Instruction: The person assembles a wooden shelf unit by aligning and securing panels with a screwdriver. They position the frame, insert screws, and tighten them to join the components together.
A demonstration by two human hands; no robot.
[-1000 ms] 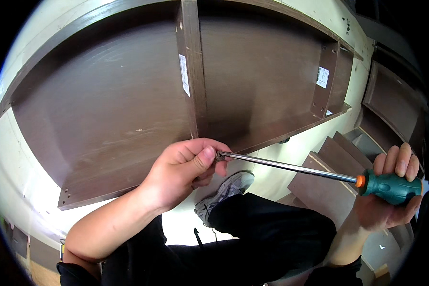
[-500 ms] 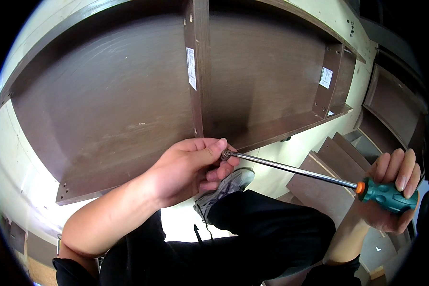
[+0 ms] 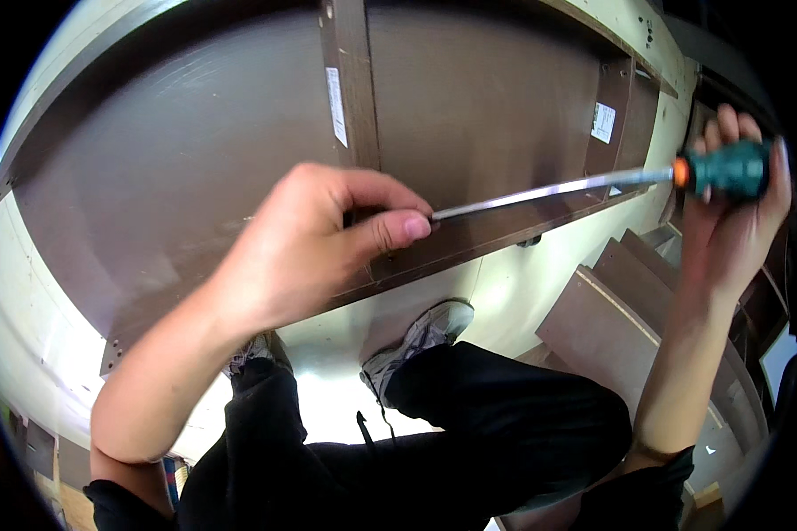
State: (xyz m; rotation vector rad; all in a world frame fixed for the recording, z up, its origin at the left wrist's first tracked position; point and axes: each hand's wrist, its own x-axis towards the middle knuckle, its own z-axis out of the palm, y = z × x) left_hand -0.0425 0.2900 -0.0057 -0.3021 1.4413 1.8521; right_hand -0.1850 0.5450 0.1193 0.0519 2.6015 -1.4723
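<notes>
In my right hand (image 3: 726, 230) is the green handle of a long screwdriver (image 3: 558, 188) with an orange collar. Its bright shaft runs leftward, nearly level, to my left hand (image 3: 319, 234). There the thumb and forefinger are pinched around the tip, covering whatever sits at its end. Both hands are over the near side of a dark brown wooden cabinet frame (image 3: 186, 150) lying on the floor. The upright divider (image 3: 354, 97) of that frame rises just beyond my left fingers, and a small hole shows in the near rail below them.
Brown boards (image 3: 611, 305) are stacked at the right, partly behind my right forearm. More dark furniture parts stand at the far right. My shoes (image 3: 425, 341) rest on the pale floor (image 3: 505, 283) close to the frame's near rail.
Both hands have moved up and farther out over the frame, the right one more. The screwdriver now slopes up toward its handle. A dark, ringed piece seen at its tip before is now hidden.
</notes>
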